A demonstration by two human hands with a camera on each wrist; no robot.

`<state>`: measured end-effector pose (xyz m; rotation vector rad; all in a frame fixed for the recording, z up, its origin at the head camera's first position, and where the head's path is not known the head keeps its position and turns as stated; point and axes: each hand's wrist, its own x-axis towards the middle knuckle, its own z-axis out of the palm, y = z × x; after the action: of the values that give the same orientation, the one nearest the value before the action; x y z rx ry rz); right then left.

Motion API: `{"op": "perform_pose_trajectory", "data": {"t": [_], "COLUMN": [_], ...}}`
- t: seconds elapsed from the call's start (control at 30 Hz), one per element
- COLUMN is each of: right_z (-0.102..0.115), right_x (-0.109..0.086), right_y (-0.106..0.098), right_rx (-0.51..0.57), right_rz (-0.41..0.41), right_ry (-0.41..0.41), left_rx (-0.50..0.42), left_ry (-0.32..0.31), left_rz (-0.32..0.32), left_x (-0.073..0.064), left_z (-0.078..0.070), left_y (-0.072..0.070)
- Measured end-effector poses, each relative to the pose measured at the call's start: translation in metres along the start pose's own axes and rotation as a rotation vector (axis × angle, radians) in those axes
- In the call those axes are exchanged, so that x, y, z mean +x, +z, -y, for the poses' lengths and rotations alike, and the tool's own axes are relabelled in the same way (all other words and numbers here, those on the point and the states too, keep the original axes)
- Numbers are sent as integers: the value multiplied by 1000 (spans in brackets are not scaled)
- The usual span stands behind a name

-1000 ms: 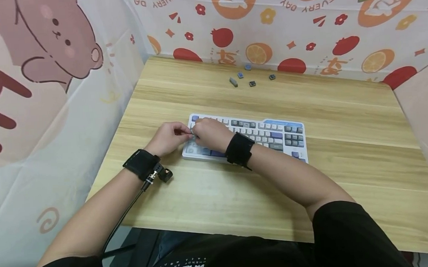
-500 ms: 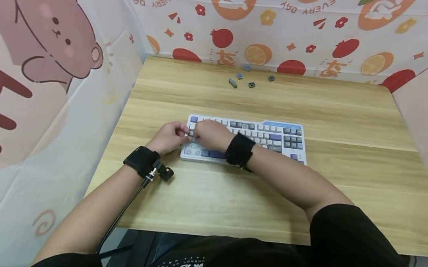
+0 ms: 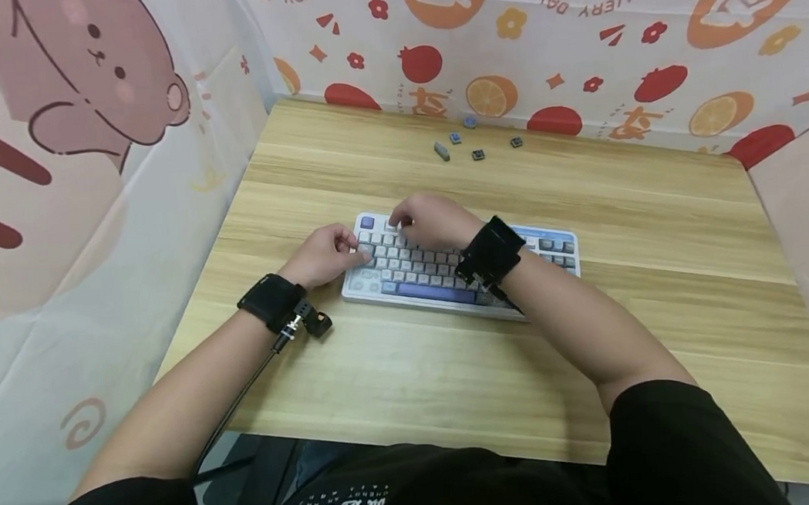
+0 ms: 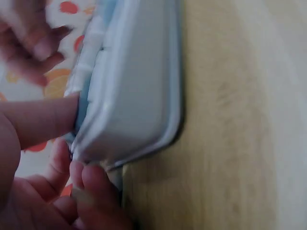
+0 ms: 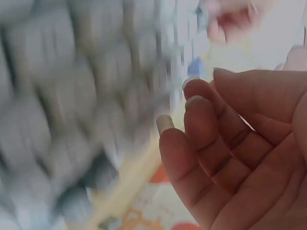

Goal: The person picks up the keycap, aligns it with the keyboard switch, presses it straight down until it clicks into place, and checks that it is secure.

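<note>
A keyboard with white, grey and purple-blue keycaps lies on the wooden table. Beside its left end, my left hand presses a blue-grey keycap with a straight thumb. The other left fingers are bent against the corner of the case in the left wrist view. Over the keyboard's upper left part hovers my right hand. Its fingers are loosely bent in the right wrist view, with nothing visible between them and the thumb. My right hand and forearm hide some keys.
Several loose small parts lie at the back of the table: a long grey keycap, blue pieces and dark pieces. Behind them hangs a fruit-print cloth. A black wristband with a cable sits on my left wrist.
My right hand has moved away from the left hand, up and to the right, uncovering left-side keys and the space bar. The left hand stays at the keyboard's left edge, thumb now on a keycap.
</note>
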<state>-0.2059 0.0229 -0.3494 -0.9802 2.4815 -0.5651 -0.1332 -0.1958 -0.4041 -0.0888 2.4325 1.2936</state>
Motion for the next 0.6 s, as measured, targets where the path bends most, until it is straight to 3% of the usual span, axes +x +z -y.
{"op": "perform_pose_trajectory", "data": {"t": [0.13,0.27,0.47,0.6], "right_z": [-29,-67,-99,-102], "right_x": [11,31,50,56], "right_y": [-25,-41,-42,-41], "right_rx": [-67,-257,-460,-493], "right_rz": [-76,-143,-4,43], "right_ry": [45,114,266,250], "left_rx": [26,46,28,31], "left_ry": [14,12,17,19], "left_rz": [-40,-67,-93,-108], "left_x": [1,-5,-10,-11], "left_z": [-2,-2,-1,-2], "left_y": [6,8,13,11]}}
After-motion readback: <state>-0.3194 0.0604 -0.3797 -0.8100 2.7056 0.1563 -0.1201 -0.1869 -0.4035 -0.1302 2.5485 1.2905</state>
